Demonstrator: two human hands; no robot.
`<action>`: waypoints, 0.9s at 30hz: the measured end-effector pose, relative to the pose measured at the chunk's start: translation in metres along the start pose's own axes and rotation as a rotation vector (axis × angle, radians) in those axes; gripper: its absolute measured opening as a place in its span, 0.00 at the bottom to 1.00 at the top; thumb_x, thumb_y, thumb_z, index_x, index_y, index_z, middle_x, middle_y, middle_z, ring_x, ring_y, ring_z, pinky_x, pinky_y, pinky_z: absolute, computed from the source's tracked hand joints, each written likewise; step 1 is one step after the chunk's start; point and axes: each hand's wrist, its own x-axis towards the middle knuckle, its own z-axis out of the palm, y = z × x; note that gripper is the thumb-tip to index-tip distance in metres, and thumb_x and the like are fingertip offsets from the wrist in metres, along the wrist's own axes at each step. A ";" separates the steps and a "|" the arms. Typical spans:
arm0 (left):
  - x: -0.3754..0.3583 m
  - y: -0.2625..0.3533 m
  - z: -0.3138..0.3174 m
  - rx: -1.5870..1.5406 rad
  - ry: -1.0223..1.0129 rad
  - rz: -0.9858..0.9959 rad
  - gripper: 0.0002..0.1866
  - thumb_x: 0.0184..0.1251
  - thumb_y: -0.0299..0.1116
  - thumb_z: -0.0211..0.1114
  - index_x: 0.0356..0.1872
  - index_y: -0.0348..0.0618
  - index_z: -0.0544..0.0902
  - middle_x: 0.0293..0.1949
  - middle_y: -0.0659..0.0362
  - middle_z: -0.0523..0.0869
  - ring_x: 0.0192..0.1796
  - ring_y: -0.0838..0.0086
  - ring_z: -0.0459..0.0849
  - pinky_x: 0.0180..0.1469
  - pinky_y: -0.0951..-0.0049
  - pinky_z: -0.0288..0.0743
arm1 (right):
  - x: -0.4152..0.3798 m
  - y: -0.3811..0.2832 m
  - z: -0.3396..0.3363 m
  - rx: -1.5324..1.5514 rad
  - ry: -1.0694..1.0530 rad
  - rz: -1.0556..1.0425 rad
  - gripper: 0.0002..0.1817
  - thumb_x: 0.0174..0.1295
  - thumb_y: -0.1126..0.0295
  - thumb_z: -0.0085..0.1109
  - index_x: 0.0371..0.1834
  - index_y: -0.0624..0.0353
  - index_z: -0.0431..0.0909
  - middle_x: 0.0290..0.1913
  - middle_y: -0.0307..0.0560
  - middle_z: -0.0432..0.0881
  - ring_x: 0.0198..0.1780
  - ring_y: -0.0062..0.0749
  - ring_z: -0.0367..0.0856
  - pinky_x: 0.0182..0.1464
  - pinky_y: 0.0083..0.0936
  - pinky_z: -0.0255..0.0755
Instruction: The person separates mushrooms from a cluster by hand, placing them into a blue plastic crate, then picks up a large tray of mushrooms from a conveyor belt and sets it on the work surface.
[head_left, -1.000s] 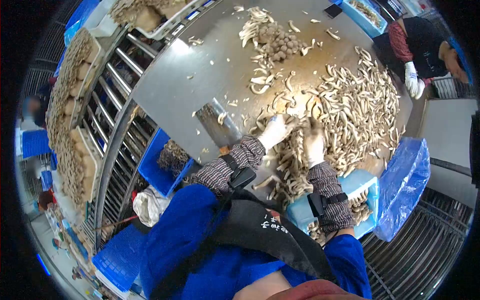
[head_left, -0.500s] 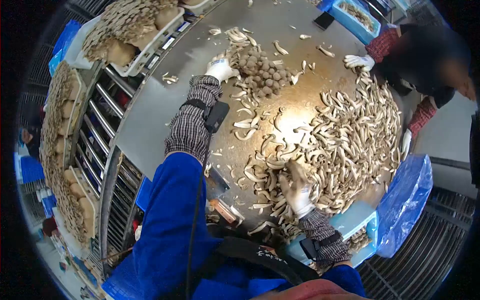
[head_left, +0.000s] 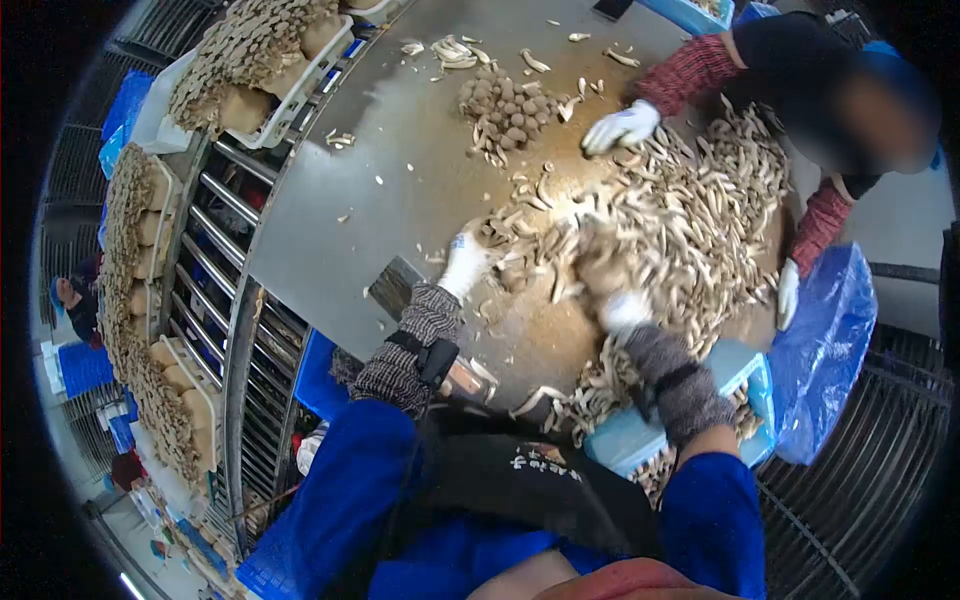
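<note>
My left hand (head_left: 468,262), in a white glove, rests at the left edge of the loose mushrooms on the metal table (head_left: 340,230); its fingers reach in among the stems and are partly hidden. My right hand (head_left: 622,300), also gloved, is smeared by motion over the pile of long-stemmed mushrooms (head_left: 690,230). Farther up the table sits a clump of brown-capped mushrooms (head_left: 510,110), apart from both hands. A dark flat rectangular blade (head_left: 394,285) lies beside my left wrist. Under my right forearm stands a light blue crate (head_left: 625,440) with mushrooms in it.
Across the table a co-worker's gloved hand (head_left: 622,127) lies by the pile; their other hand (head_left: 788,295) is at the table edge near a blue plastic bag (head_left: 825,350). On the left, a roller conveyor (head_left: 228,205) runs beside white trays (head_left: 262,135) of mushroom clusters.
My left hand has left the brown-capped clump and come down toward me to the loose mushrooms. My right hand has moved up over the pile. The co-worker's hand has reached further in.
</note>
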 end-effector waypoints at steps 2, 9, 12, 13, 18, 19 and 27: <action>-0.029 0.001 0.028 0.113 -0.013 0.087 0.26 0.57 0.18 0.70 0.57 0.37 0.73 0.55 0.55 0.79 0.50 0.74 0.82 0.50 0.74 0.79 | 0.020 -0.005 -0.089 0.055 -0.072 -0.025 0.26 0.67 0.63 0.51 0.68 0.57 0.68 0.57 0.54 0.79 0.53 0.36 0.80 0.63 0.36 0.72; -0.107 0.033 0.093 -0.140 -0.302 0.048 0.36 0.69 0.23 0.62 0.75 0.40 0.55 0.53 0.59 0.77 0.46 0.77 0.77 0.49 0.77 0.77 | -0.075 -0.131 -0.178 0.750 0.232 0.240 0.29 0.71 0.57 0.56 0.67 0.66 0.69 0.64 0.69 0.74 0.63 0.47 0.77 0.67 0.38 0.70; -0.129 0.032 0.114 -0.275 -0.488 0.041 0.37 0.66 0.27 0.65 0.74 0.38 0.57 0.53 0.63 0.77 0.42 0.82 0.78 0.39 0.83 0.77 | -0.095 -0.145 -0.146 0.843 0.395 0.153 0.25 0.69 0.60 0.58 0.60 0.71 0.72 0.50 0.58 0.83 0.48 0.39 0.82 0.52 0.32 0.75; -0.130 0.029 0.123 -0.320 -0.452 0.066 0.37 0.64 0.25 0.67 0.72 0.37 0.59 0.52 0.64 0.78 0.42 0.82 0.79 0.38 0.83 0.77 | -0.104 -0.148 -0.157 1.010 0.353 0.234 0.24 0.68 0.62 0.58 0.58 0.72 0.73 0.45 0.54 0.85 0.42 0.35 0.83 0.46 0.30 0.77; -0.140 0.047 0.127 -0.012 -0.303 -0.035 0.16 0.75 0.44 0.60 0.51 0.44 0.76 0.29 0.64 0.81 0.26 0.81 0.77 0.27 0.78 0.72 | -0.114 -0.092 -0.084 1.446 0.419 0.193 0.23 0.67 0.81 0.47 0.67 0.69 0.65 0.47 0.49 0.82 0.36 0.29 0.84 0.42 0.26 0.84; -0.127 0.015 0.123 0.050 -0.324 0.077 0.17 0.76 0.50 0.55 0.46 0.45 0.77 0.21 0.66 0.79 0.21 0.83 0.73 0.23 0.77 0.68 | -0.118 -0.091 -0.083 1.489 0.435 0.166 0.26 0.67 0.81 0.48 0.69 0.69 0.64 0.47 0.48 0.82 0.37 0.27 0.84 0.40 0.23 0.82; -0.140 0.028 0.147 -0.280 -0.439 -0.047 0.18 0.71 0.25 0.58 0.60 0.38 0.72 0.53 0.55 0.81 0.53 0.74 0.82 0.50 0.74 0.79 | -0.125 -0.116 -0.140 1.413 0.309 0.151 0.30 0.62 0.64 0.66 0.64 0.70 0.70 0.46 0.52 0.83 0.40 0.28 0.80 0.45 0.23 0.74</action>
